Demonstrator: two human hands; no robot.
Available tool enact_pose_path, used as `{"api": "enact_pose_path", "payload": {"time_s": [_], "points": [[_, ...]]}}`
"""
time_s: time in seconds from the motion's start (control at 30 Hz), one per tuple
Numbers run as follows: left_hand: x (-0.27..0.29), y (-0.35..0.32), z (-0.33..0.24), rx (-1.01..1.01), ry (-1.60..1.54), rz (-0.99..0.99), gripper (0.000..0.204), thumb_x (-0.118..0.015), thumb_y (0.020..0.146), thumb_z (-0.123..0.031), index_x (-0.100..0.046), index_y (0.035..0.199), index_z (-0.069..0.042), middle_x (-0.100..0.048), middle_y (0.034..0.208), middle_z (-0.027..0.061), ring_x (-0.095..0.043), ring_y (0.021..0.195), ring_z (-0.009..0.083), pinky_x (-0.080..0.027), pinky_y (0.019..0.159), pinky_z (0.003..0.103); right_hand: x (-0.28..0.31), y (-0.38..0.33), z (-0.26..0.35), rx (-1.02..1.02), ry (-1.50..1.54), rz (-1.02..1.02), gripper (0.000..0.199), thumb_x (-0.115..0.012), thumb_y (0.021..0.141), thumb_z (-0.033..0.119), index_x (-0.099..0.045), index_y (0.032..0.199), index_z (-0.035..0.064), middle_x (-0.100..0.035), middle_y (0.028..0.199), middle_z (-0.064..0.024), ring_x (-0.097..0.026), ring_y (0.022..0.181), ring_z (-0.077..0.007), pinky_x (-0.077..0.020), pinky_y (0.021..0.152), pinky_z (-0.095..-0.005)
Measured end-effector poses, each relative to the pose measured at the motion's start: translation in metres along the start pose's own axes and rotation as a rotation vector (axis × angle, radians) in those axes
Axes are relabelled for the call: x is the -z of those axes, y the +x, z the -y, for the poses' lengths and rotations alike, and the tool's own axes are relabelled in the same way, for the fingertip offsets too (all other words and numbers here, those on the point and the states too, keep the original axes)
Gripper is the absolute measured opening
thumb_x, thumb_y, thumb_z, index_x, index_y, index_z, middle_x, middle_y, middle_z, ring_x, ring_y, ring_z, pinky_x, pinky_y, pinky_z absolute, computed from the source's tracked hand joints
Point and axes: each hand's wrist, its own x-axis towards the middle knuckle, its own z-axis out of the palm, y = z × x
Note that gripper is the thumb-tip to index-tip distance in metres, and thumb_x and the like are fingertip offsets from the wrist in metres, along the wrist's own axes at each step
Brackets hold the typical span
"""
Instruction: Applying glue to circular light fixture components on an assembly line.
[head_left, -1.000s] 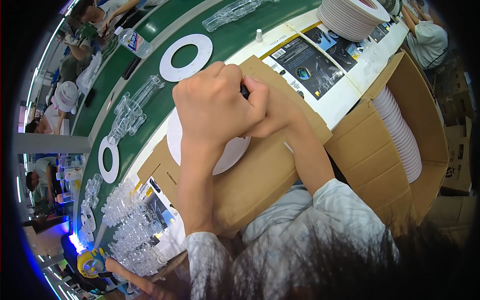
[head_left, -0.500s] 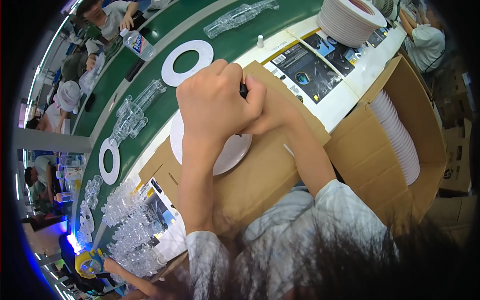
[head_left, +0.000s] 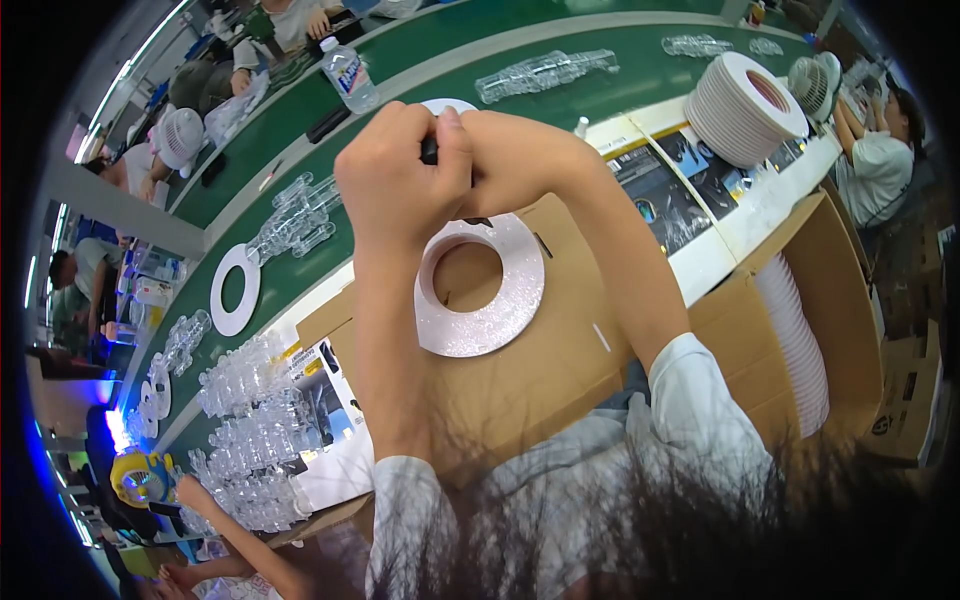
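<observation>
My left hand (head_left: 400, 180) and my right hand (head_left: 520, 160) are pressed together above a brown cardboard sheet (head_left: 540, 370). Both are closed around a small dark object (head_left: 430, 152), of which only a bit shows between the fingers. Just below the hands a white sparkly ring-shaped disc (head_left: 490, 300) lies flat on the cardboard. The hands do not touch the disc as far as I can see.
A green conveyor belt (head_left: 600, 90) carries a white ring (head_left: 235, 290), clear plastic parts (head_left: 545, 70) and a water bottle (head_left: 350, 75). A stack of white rings (head_left: 745, 105) stands at right. An open carton (head_left: 800, 330) holds more rings. Clear parts (head_left: 250, 430) are piled at left. Other people sit around.
My joined hands have risen off the white disc toward the belt, and the disc's hole and most of its surface now show. The camera view has also shifted.
</observation>
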Motion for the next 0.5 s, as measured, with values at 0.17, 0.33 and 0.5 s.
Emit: {"api": "enact_pose_path", "payload": {"time_s": [0.17, 0.33, 0.5], "points": [[-0.011, -0.007, 0.014, -0.032, 0.102, 0.056, 0.025, -0.066, 0.078, -0.021, -0.057, 0.059, -0.009, -0.055, 0.058, 0.0060, -0.052, 0.047, 0.0252, -0.040, 0.044, 0.036, -0.013, 0.009, -0.032, 0.053, 0.120, 0.003, 0.020, -0.075, 0.072, 0.010, -0.064, 0.086, 0.0010, -0.067, 0.076, -0.0093, -0.061, 0.066, -0.0218, -0.0484, 0.060, -0.0331], [-0.018, -0.010, 0.023, -0.073, 0.150, 0.053, 0.021, -0.064, 0.076, -0.019, -0.057, 0.059, -0.008, -0.055, 0.056, 0.0062, -0.052, 0.045, 0.0252, -0.041, 0.043, 0.036, -0.012, 0.011, -0.034, 0.025, 0.102, 0.039, 0.020, -0.078, 0.072, 0.013, -0.065, 0.081, 0.0005, -0.066, 0.072, -0.0105, -0.061, 0.065, -0.0226, -0.0479, 0.059, -0.0333], [-0.019, -0.013, 0.027, -0.085, 0.167, 0.058, 0.020, -0.063, 0.075, -0.018, -0.057, 0.059, -0.008, -0.055, 0.056, 0.0063, -0.052, 0.045, 0.0252, -0.041, 0.043, 0.036, -0.015, 0.012, -0.038, 0.059, 0.126, 0.028, 0.020, -0.079, 0.073, 0.015, -0.065, 0.076, 0.0003, -0.067, 0.070, -0.0110, -0.061, 0.063, -0.0221, -0.0471, 0.057, -0.0334]]}}
